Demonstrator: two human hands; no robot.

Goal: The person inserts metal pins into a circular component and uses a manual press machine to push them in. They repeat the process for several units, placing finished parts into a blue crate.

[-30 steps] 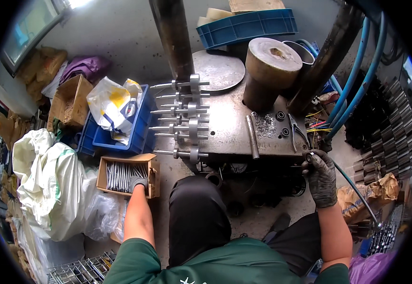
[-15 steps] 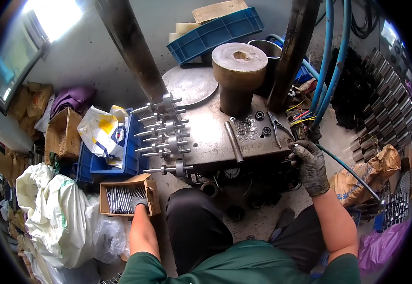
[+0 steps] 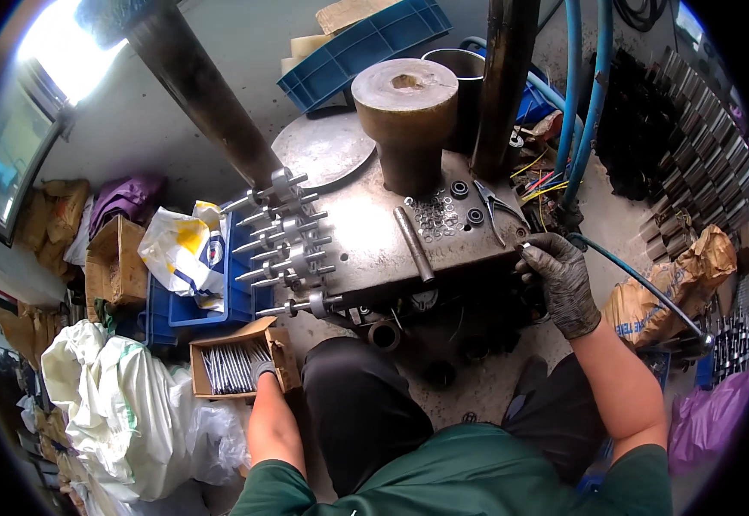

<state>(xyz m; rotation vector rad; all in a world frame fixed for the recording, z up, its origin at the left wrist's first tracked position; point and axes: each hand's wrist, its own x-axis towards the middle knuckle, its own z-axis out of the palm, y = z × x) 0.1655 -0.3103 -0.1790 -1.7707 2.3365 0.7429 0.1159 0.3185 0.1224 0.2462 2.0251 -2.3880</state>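
Right hand [image 3: 559, 279] has tipped toward the metal table [image 3: 361, 254], pinching a small shiny part [image 3: 525, 247] by its corner. Left hand [image 3: 262, 366] touches rods [image 3: 228, 370] in a box [image 3: 286, 357]; I can't tell its grip.

Strong light enters at the far left through a window [image 3: 73, 53], burnt out to white, and leaves a pale sheen on the desk [image 3: 359, 234]. Shadow under the desk runs nearly black (detail drowns there), while the fisheye bends straight edges toward a dark, softly blurred rim.
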